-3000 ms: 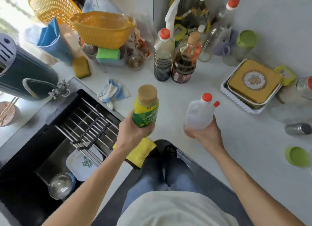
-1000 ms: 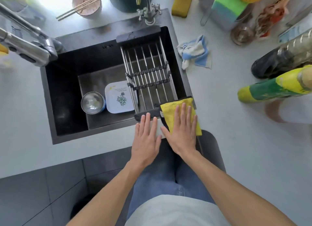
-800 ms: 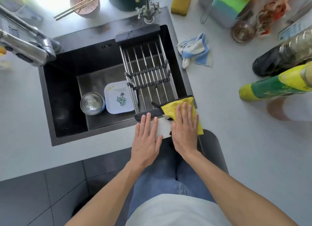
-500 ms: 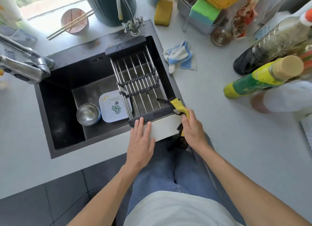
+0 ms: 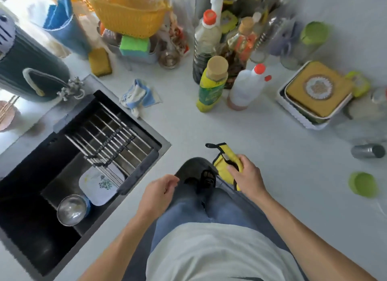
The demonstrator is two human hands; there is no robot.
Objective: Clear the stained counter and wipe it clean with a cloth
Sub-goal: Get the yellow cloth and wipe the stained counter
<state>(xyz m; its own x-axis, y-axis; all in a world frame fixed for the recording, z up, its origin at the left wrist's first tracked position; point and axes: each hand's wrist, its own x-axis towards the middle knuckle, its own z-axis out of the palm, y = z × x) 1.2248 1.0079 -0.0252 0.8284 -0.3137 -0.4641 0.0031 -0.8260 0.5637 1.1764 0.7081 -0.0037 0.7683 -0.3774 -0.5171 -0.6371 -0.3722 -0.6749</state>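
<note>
At the far left, the black sink (image 5: 31, 228) is holding a steel bowl (image 5: 72, 209), a small printed plate (image 5: 98, 186) and a slatted rack (image 5: 113, 138) laid across its basin. Just past the sink's back corner, a crumpled blue-and-white rag (image 5: 138, 96) is lying on the table (image 5: 282, 176).

Moving toward the middle, the left hand (image 5: 157, 194) is hanging over the table's front edge, near the person's lap; its grip is loosely curled and holding nothing.

Just to its right, the right hand (image 5: 247, 176) is pinching the yellow cloth (image 5: 225, 161), bunched in thumb and fingers, above the front edge of the table. A black-edged corner and a black hanging loop are sticking out past the fingers. The cloth is looking soft, light and limp, so it will likely flop and fold rather than keep any shape; holding it as a wad will give a small wiping face. Spreading it flat under an open palm would probably serve better, and the loop is too thin to wipe by.

Behind, the yellow-green bottle (image 5: 211, 85) and the white jug (image 5: 245, 90) are standing close together among the other bottles, with bare table in front of them.

Further right, a square tin in a white tray (image 5: 314, 96), a steel cup on its side (image 5: 368, 150) and a green lid (image 5: 363, 184) are sitting well apart; they look light and rigid, though the cup could roll.
</note>
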